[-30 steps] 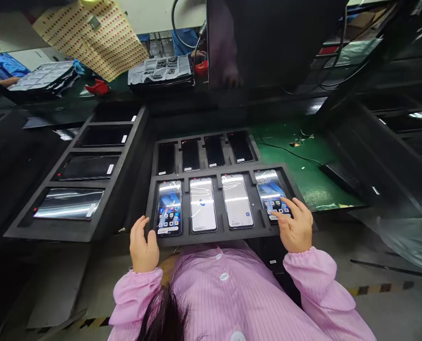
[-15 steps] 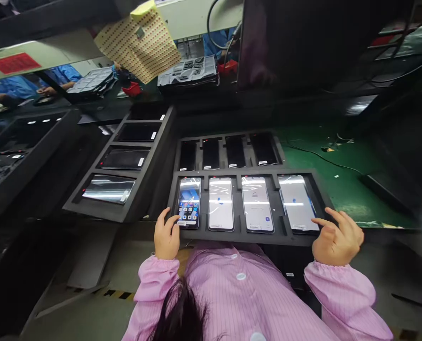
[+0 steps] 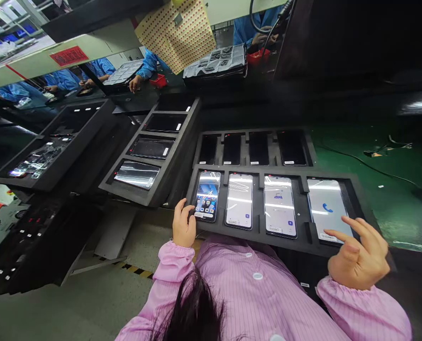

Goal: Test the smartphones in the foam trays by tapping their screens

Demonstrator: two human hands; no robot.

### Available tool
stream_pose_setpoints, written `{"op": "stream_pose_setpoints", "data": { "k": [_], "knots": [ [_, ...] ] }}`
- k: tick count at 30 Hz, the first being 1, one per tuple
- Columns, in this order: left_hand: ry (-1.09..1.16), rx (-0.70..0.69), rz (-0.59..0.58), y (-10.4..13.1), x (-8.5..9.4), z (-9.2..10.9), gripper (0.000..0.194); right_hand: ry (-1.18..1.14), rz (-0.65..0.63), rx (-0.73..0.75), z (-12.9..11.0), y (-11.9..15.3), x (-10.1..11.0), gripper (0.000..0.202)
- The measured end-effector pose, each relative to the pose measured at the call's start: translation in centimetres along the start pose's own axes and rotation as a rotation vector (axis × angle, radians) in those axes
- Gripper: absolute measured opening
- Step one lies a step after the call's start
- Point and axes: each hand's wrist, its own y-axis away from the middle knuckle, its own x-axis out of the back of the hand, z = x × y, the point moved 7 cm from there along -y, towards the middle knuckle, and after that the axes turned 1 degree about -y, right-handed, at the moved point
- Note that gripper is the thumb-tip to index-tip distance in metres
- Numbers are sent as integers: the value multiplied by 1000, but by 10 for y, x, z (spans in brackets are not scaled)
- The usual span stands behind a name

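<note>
A black foam tray (image 3: 259,230) in front of me holds several phones in a row, their screens lit. My left hand (image 3: 184,226) is at the tray's left edge, fingers apart, its fingertips beside the leftmost phone (image 3: 208,195), which displays a home screen with icons. Two phones with pale screens, a second phone (image 3: 239,201) and a third phone (image 3: 280,207), lie in the middle slots. Over the lower part of the rightmost phone (image 3: 326,196), which shows a blue handset icon, my right hand (image 3: 362,255) is open with fingers stretched; whether a fingertip touches the glass I cannot tell.
Behind stands another tray (image 3: 220,166) of dark phones. A tilted stack of trays (image 3: 177,166) with phones is to the left, and a deep black box (image 3: 102,113) farther left. A cable (image 3: 363,163) crosses the green mat (image 3: 391,199). Co-workers in blue sleeves (image 3: 149,64) sit opposite.
The camera view has shifted, moving the scene rightward. The second phone's screen now has a small purple icon, and the rightmost phone's blue icon is bigger. My right hand reaches farther over that phone.
</note>
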Motion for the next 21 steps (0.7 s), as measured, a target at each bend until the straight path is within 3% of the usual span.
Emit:
{"op": "stream_pose_setpoints", "data": {
  "k": [3,9,14,21],
  "knots": [
    [20,-5,-2,1,0,-1,25,-87,14,126,-23,-2,-4,50],
    [-44,-30,0,4,2,1,25,-158,-122,150,-41,4,-20,46],
    [-158,-174,37,6,7,31,24,-187,-205,155,-49,8,-28,49],
    [-101,-289,-58,6,-6,69,26,-182,-418,250,-74,17,-48,47]
  ]
}}
